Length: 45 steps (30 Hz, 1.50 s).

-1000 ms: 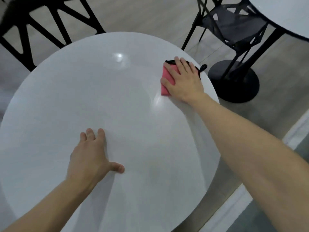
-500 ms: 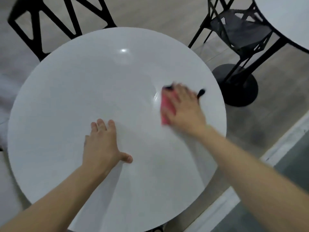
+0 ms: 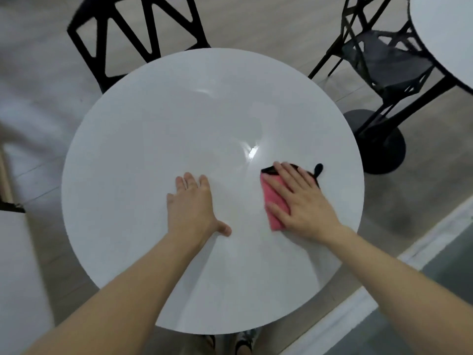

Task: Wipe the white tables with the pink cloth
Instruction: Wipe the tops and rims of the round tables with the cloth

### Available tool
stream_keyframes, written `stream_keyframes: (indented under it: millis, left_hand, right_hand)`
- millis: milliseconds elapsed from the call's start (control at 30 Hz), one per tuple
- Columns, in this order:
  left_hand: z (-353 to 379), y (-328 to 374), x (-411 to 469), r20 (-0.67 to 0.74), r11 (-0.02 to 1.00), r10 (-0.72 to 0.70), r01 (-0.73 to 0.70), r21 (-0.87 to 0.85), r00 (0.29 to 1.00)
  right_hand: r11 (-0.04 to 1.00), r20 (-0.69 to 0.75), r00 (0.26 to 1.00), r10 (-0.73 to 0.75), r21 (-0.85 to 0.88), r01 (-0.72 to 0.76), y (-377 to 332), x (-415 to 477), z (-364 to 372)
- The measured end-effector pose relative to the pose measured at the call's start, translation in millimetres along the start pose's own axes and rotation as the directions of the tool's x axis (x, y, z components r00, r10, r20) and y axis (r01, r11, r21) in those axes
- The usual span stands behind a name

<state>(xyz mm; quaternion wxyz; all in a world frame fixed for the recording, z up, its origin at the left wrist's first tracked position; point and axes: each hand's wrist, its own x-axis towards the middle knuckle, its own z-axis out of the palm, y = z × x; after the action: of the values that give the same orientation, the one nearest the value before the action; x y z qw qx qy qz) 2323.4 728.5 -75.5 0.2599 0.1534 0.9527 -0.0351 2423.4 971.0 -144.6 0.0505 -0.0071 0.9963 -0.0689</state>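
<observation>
**Pink cloth [image 3: 275, 204] mid-wipe on the near round table [image 3: 153, 139]**

Far left, behind the table: black chair [image 3: 133, 32], with a hard open-frame back and triangular cut-outs, close to the rim.

Tabletop: round, white and smooth, glossy enough to throw two glare spots. No crumbs or marks can be made out.

Left hand [image 3: 192, 208]: palm down near the table's middle, fingers straight, thumb out, gripping nothing. It reads as a brace.

Cloth: just right of that hand and apart from it, on the table's right half, short of the rim. It is folded and soft-looking, with a black edge and a small black loop [image 3: 318, 169] poking out on the far side.

Right hand [image 3: 302, 203]: laid flat on the cloth, fingers extended, pressing it to the top rather than clutching it.

Judgement: the step in hand is wiping this table, with a stroke on its right side. The next move likely calls for even downward pressure and sweeps across the rest, with the left hand lifted out of the path. On so slick a top the cloth could slide out from under a flat palm.

Farther right: black disc pedestal base [image 3: 378, 147] and a second black chair [image 3: 384, 60]. Beyond them is the edge of another white table [image 3: 445, 34], which the task also covers.
</observation>
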Motion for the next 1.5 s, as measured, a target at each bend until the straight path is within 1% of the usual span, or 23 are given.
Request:
stream_keyframes:
  millis: [133,233,267,333,400,467,500,567,600,667,767,800,833,900,933,1000,1067,1167,1233,1300,1333,1433,1500]
  left_hand:
    - [4,-9,-4,-0.048,0.999,0.017,-0.019,-0.037,0.999]
    - [4,-14,-6,-0.062,0.997,0.039,-0.043,-0.059,0.997]
    - [2,-16,-6,-0.063,0.996,0.060,-0.064,-0.056,0.996]
    - [-1,-30,-8,-0.050,0.989,0.137,-0.139,-0.044,0.989]
    - [-4,-61,-12,-0.026,0.972,0.217,-0.218,-0.090,0.976]
    - [-8,-106,-15,-0.035,0.962,0.239,-0.242,-0.127,0.970]
    - [-12,-128,-15,-0.048,0.966,0.232,-0.236,-0.108,0.972]
    - [-20,-168,1,-0.063,0.985,0.161,-0.165,-0.052,0.985]
    - [-24,-183,16,-0.056,0.994,0.104,-0.105,-0.023,0.993]
    - [-31,-205,48,-0.006,0.998,0.024,-0.024,0.051,1.000]
    - [-30,-218,72,0.070,0.992,0.049,-0.057,0.116,0.996]
    - [-28,-219,73,0.067,0.991,0.063,-0.070,0.113,0.996]
    - [-26,-220,72,0.055,0.991,0.067,-0.073,0.113,0.996]
    - [-27,-220,72,0.048,0.991,0.064,-0.069,0.115,0.997]
    - [-28,-219,73,0.050,0.991,0.063,-0.068,0.112,0.997]
    - [-31,-217,74,0.052,0.992,0.061,-0.067,0.109,0.997]
    - [-30,-217,73,0.060,0.992,0.071,-0.077,0.103,0.996]
    - [-30,-218,73,0.046,0.992,0.086,-0.090,0.093,0.995]
    - [-29,-219,74,0.040,0.991,0.090,-0.093,0.093,0.995]
    - [-27,-221,75,0.039,0.991,0.093,-0.096,0.095,0.995]
    - [-25,-222,76,0.036,0.991,0.097,-0.100,0.090,0.995]
    - [-23,-224,77,0.017,0.992,0.103,-0.104,0.072,0.995]
    - [-23,-224,76,-0.004,0.993,0.097,-0.096,0.070,0.995]
  right_hand:
    - [0.880,-0.108,0.874,0.474,0.047,-0.472,49,63,-1]
    - [0.745,-0.150,0.730,0.667,0.116,-0.657,12,95,4]
    - [0.734,-0.157,0.717,0.679,0.109,-0.671,-14,102,5]
    - [0.837,-0.164,0.822,0.546,0.060,-0.544,-79,110,13]
    - [0.965,-0.094,0.961,0.261,0.015,-0.261,-132,107,19]
    - [0.999,-0.036,0.998,0.050,0.016,-0.050,-136,96,15]
    - [1.000,-0.023,1.000,0.015,0.021,-0.014,-120,89,11]
    - [0.992,-0.026,0.991,0.129,0.012,-0.129,-74,76,3]
    - [0.963,-0.040,0.962,0.270,0.018,-0.270,-50,71,-1]
    - [0.834,-0.084,0.830,0.551,0.058,-0.548,-19,67,-2]
    - [0.621,-0.135,0.607,0.783,0.114,-0.776,-70,100,9]
    - [0.627,-0.166,0.608,0.776,0.105,-0.772,-111,117,14]
    - [0.705,-0.194,0.682,0.705,0.087,-0.704,-156,135,19]
    - [0.909,-0.169,0.893,0.417,0.077,-0.409,-241,166,28]
    - [0.962,-0.136,0.953,0.269,0.086,-0.259,-268,173,29]
    - [0.990,-0.114,0.987,0.112,0.103,-0.100,-268,168,26]
    - [0.988,-0.123,0.983,0.139,0.090,-0.128,-225,138,25]
    - [0.882,-0.123,0.874,0.470,0.045,-0.469,-144,79,17]
    - [0.698,-0.149,0.685,0.713,0.065,-0.713,-124,73,16]
    - [0.542,-0.167,0.523,0.836,0.103,-0.834,-151,115,24]
    - [0.553,-0.180,0.531,0.828,0.101,-0.827,-176,146,26]
    - [0.864,-0.160,0.849,0.503,0.074,-0.498,-261,239,26]
    - [0.963,-0.099,0.959,0.265,0.075,-0.258,-286,270,24]
